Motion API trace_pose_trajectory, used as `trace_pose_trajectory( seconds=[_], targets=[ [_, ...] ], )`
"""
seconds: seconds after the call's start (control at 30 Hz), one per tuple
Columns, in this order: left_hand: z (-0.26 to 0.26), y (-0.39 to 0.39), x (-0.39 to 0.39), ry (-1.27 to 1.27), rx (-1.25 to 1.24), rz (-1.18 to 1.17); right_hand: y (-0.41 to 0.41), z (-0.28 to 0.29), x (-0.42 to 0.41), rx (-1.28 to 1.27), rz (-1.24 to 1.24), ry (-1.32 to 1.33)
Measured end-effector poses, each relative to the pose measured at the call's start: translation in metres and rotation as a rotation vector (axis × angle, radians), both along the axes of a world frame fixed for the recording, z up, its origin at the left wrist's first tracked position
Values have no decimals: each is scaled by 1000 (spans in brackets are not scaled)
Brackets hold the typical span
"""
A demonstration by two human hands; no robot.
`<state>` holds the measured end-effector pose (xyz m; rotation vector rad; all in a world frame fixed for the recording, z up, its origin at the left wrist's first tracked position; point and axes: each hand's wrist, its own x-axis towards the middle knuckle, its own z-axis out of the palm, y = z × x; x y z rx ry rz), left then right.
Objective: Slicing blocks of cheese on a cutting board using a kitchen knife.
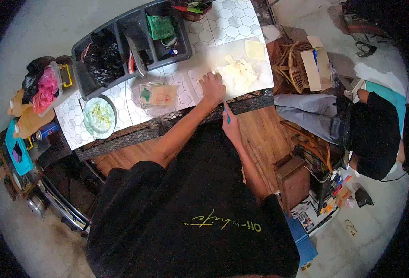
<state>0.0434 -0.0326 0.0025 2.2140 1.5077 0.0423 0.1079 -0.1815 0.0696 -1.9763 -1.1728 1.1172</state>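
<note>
My left hand (212, 87) rests palm down at the left part of a white cutting board (267, 77), fingers bent. Whatever lies under its fingertips is hidden and overexposed. In my right hand (231, 125) is a knife with a blue handle (228, 115), held at the board's near edge; its blade is hard to make out beside my left hand. A heap of pale yellow pieces (241, 73), which look like cut cheese, lies on the board. One larger flat slice (255, 49) sits apart at the far right corner. Left of the board is a clear printed plastic package (158, 96).
A plate (99, 129) with chopped greens stands on the hexagon-patterned tabletop (70, 128). Behind it sits a black divided tray (121, 52) with bags and a red-handled knife (131, 63). A basket (194, 15) stands farther back. To the right, another person (374, 135) sits near a rattan chair (296, 67).
</note>
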Motion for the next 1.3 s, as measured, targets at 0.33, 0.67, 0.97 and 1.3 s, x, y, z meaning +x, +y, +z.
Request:
trace_pose_trajectory(
  seconds=[0.33,0.67,0.97,1.3],
  targets=[
    [7,1,1,34,-47,-21,4,7,-4,-143,-14,-11],
    [0,0,0,20,-67,-16,9,22,-12,-315,-64,67],
    [4,4,-2,11,-53,-37,-50,14,-5,-97,-27,-10],
    [3,21,-23,48,-253,-209,-62,2,-12,22,-86,-14]
  ],
)
